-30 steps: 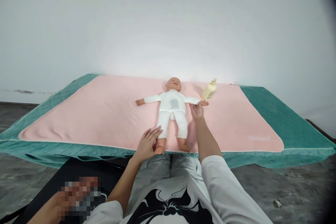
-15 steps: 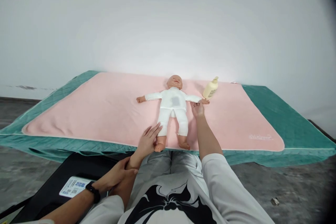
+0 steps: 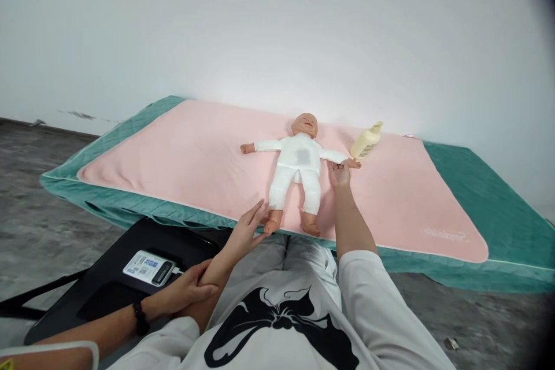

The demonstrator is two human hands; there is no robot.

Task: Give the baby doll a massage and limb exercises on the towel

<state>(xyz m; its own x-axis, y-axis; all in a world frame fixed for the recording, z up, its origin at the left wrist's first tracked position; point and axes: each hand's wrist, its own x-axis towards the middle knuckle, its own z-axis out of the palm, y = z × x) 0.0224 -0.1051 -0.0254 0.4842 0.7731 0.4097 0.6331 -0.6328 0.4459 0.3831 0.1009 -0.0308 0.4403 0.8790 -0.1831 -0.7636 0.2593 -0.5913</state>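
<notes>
A baby doll (image 3: 299,153) in a white top and trousers lies on its back, arms spread, on a pink mat (image 3: 195,150). My left hand (image 3: 249,225), fingers stretched out, rests by the doll's lower leg and bare foot on the left. At the doll's outstretched arm on the right, my right hand (image 3: 340,174) has its fingers curled around the sleeve end, palm turned up. Just beyond that arm stands a pale yellow pump bottle (image 3: 365,141). Another person's hand (image 3: 191,289) grips my left forearm.
Under the mat is a green quilted cover (image 3: 477,185), with a white wall (image 3: 277,29) behind. At lower left, a black chair-like surface (image 3: 108,295) carries a white power bank (image 3: 147,267) with a plugged cable. A small scrap (image 3: 451,344) lies on the grey floor.
The view has turned and tilted, so the bed appears slanted. My left fingers have slid back slightly from the doll's trouser leg. My right hand stays at the doll's arm.
</notes>
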